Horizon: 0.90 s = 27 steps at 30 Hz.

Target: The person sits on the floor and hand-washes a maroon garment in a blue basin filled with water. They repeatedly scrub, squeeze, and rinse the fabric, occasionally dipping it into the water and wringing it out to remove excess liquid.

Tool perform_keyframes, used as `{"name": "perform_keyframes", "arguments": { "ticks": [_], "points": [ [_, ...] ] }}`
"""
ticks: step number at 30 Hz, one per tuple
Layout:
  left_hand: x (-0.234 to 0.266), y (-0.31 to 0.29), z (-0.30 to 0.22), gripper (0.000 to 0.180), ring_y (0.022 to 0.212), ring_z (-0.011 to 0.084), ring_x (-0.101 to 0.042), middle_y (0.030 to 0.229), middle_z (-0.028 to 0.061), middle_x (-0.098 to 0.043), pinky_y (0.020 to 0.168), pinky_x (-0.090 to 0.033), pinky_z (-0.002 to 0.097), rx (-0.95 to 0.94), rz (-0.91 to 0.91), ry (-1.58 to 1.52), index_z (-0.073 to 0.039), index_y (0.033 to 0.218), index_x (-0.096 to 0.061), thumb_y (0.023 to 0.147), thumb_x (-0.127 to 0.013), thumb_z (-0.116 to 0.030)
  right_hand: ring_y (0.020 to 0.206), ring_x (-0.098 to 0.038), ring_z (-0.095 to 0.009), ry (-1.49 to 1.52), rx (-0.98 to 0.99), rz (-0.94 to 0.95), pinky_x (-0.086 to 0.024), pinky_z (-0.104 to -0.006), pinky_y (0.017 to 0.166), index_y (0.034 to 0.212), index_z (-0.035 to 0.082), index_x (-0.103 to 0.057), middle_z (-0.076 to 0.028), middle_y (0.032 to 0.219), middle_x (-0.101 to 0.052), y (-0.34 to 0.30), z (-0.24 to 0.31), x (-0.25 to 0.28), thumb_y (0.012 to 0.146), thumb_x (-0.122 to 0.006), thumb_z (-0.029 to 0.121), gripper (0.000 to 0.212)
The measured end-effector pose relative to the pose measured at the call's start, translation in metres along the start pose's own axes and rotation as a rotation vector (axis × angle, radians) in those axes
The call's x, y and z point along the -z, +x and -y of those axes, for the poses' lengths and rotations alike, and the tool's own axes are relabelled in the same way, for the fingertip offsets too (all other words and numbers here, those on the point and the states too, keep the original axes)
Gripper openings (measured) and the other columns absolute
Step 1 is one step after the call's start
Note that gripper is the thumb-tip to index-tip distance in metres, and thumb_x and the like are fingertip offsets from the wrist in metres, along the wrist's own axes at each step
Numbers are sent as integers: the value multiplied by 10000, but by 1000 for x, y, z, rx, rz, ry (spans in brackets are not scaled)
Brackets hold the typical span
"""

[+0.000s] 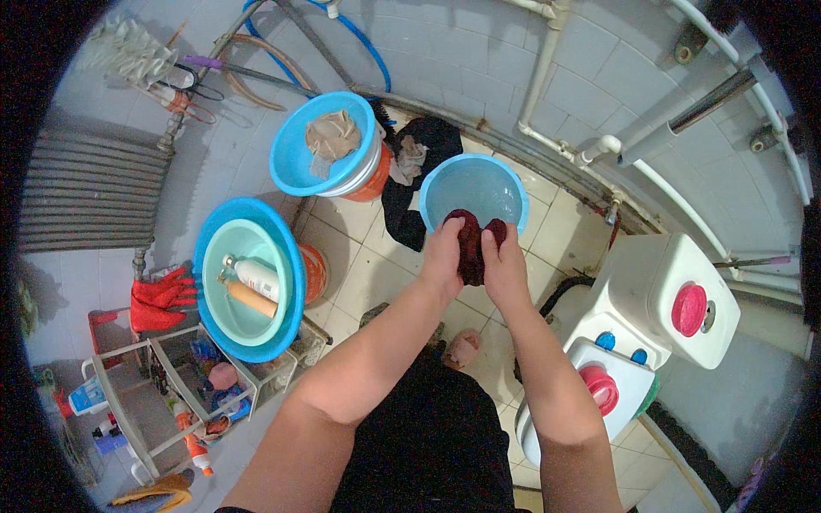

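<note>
A crumpled dark red cloth (471, 256) is squeezed between my two hands, at the near rim of a light blue basin (518, 190). The basin stands on the tiled floor with cloudy water in it. My left hand (442, 259) has its fingers wrapped round the left side of the cloth. From the other side my right hand (505, 267) grips it, thumb on top. Part of the bunched fabric is hidden by my fingers. Left of the basin lies a black garment (398, 205), with a beige cloth (410, 161) on it.
Another blue basin (283, 158) with a beige cloth (333, 135) sits on a bucket (373, 178). Farther left, a mint basin (217, 299) holding bottles is nested in a larger blue basin (203, 248), beside a shelf (154, 410). A toilet (629, 295) stands at right.
</note>
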<state>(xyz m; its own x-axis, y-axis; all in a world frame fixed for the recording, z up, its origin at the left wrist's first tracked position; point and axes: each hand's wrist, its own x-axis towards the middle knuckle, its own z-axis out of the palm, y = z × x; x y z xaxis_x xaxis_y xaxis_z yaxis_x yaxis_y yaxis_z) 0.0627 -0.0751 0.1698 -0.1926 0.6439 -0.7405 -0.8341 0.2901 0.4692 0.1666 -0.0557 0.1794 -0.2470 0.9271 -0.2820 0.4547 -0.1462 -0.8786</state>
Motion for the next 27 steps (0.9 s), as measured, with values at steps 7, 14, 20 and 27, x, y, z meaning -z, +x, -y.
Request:
{"name": "perform_keyframes", "arguments": {
  "ticks": [7,14,20,27],
  "points": [
    [6,-6,12,271,857,196,-551,931,62,-538,737,-460,351,-21,-52,79,-63,1070,-485,865,-458,-238,939,-559,-382,-32,-55,43,-429,-401,799,1141,-22,-401,-237,991,-573,-9,-5,2,931,-412,345,422],
    [-1,-16,10,314,872,193,-548,980,74,-537,749,-454,339,-44,-50,205,-50,1115,-478,864,-459,-238,943,-552,-407,9,-50,42,-428,-435,803,1124,-6,-417,-246,1007,-573,-15,-10,10,917,-436,312,379],
    [-7,-11,17,315,872,190,-545,985,75,-539,761,-449,333,-27,-32,244,-34,1108,-481,866,-454,-234,946,-549,-419,52,-69,2,-426,-453,807,1127,7,-431,-241,1019,-577,-21,-7,20,911,-446,290,356],
    [5,6,33,325,889,186,-545,994,78,-544,778,-446,325,-5,37,204,-32,1117,-486,867,-448,-236,940,-556,-395,-39,-103,25,-430,-408,795,1130,-7,-418,-241,984,-578,-19,-17,23,927,-417,323,387]
  ]
}}
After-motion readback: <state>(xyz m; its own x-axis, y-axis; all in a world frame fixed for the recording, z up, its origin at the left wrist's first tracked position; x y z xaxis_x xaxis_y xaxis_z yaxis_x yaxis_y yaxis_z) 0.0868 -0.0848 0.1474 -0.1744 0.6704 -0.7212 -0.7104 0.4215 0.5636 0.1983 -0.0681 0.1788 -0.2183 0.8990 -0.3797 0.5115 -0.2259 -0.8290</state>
